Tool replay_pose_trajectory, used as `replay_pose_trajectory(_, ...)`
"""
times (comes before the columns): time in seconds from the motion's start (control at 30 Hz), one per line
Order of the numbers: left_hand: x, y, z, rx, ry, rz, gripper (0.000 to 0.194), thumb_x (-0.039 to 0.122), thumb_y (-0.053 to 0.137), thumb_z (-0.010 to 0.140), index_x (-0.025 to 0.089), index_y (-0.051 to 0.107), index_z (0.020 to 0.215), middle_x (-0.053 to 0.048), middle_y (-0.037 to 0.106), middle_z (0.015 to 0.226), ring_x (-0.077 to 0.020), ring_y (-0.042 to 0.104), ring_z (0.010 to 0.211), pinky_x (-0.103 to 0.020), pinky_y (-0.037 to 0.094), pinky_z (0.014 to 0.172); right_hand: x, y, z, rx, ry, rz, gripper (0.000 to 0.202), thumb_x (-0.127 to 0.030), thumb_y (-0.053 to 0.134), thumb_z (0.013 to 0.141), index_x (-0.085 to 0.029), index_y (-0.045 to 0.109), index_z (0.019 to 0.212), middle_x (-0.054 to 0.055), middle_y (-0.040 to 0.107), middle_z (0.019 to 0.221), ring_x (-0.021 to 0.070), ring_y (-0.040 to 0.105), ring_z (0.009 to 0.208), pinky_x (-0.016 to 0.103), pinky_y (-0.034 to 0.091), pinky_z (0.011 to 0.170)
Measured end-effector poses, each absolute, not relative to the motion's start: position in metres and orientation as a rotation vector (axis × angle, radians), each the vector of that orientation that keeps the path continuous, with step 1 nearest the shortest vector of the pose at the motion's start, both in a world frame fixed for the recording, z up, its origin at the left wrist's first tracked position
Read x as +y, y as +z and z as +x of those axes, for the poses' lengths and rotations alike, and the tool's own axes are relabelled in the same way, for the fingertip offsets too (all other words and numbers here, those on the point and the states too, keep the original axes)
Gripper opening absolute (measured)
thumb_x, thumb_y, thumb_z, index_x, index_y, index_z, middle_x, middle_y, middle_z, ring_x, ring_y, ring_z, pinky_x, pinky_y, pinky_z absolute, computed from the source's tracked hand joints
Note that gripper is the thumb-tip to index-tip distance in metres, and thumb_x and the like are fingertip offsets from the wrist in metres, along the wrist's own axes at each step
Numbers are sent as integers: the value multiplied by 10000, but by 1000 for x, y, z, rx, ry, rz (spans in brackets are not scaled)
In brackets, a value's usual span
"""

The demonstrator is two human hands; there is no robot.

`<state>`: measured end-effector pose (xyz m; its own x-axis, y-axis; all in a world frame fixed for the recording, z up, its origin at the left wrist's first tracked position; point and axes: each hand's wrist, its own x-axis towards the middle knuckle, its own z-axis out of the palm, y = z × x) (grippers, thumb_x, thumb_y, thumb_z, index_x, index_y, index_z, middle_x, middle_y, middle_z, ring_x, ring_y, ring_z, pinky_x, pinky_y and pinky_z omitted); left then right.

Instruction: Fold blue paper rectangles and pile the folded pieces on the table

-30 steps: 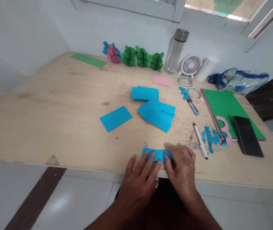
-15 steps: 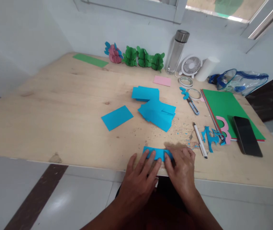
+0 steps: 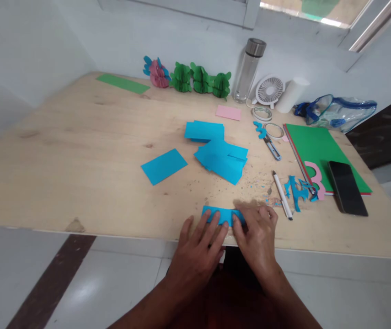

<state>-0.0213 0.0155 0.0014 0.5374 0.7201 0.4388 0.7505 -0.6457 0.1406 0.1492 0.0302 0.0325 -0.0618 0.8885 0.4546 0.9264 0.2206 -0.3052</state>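
Basically nothing's shifted: blue strip (image 3: 227, 213) still sits by the near edge of the desk (image 3: 95, 151). Left hand (image 3: 195, 256) presses it, grip apart; right hand (image 3: 259, 230) covers its right end, can't tell if clamped. Pressing apparently continues.

Left of the left hand (image 3: 198, 256), the bench (image 3: 61, 151) leaves a passage from the front edge to the green strip (image 3: 122, 83) near the back-left corner. Blue cards (image 3: 221, 160) block the middle; pen (image 3: 282, 195) and phone (image 3: 348, 188) obstruct the right side.
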Motion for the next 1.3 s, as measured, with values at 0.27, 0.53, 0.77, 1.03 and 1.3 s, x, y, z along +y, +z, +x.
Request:
replay_pose_trajectory(0.27, 15, 4, -21, -1298, -703, -2704, 434, 381, 478, 908, 214, 540, 1304, -92, 488, 1420, -297, 368, 1356, -515, 171, 1129, 29, 33, 153, -1925, -157, -1751, 219, -263, 504, 919, -199, 638, 1081, 36, 686, 901, 227, 543, 891, 421, 312, 917)
replay_pose_trajectory(0.53, 15, 1, -21, -1280, -741, -2706, 398, 369, 466, 912, 209, 575, 1260, -106, 531, 1378, -296, 365, 1359, -521, 189, 1117, 5, 34, 142, -2022, -152, -1599, 265, -236, 486, 913, -240, 630, 1135, 68, 580, 1262, 280, 444, 1231, 494, 276, 1034)
replay_pose_trajectory(0.77, 15, 5, -20, -1301, -691, -2725, 408, 378, 460, 912, 214, 569, 1270, -110, 521, 1386, -305, 412, 1323, -525, 212, 1100, -13, 26, 159, -2138, -248, -1593, 283, -271, 541, 896, -251, 622, 1167, 73, 563, 1322, 298, 390, 1311, 517, 264, 1056)
replay_pose_trajectory(1.03, 14, 6, -19, -1303, -633, -2734, 457, 413, 489, 888, 214, 555, 1295, -132, 503, 1398, -341, 393, 1329, -554, 215, 1088, -23, 38, 176, -2130, -291, -1670, 286, -267, 559, 889, -254, 618, 1168, 64, 551, 1342, 296, 399, 1300, 518, 259, 1052)
replay_pose_trajectory(1.3, 13, 6, -19, -1295, -618, -2731, 464, 414, 493, 883, 209, 553, 1295, -121, 494, 1409, -330, 395, 1332, -540, 207, 1098, -11, 35, 157, -2267, -257, -1595, 308, -353, 510, 925, -233, 600, 1194, 55, 587, 1290, 279, 386, 1309, 503, 210, 1093)
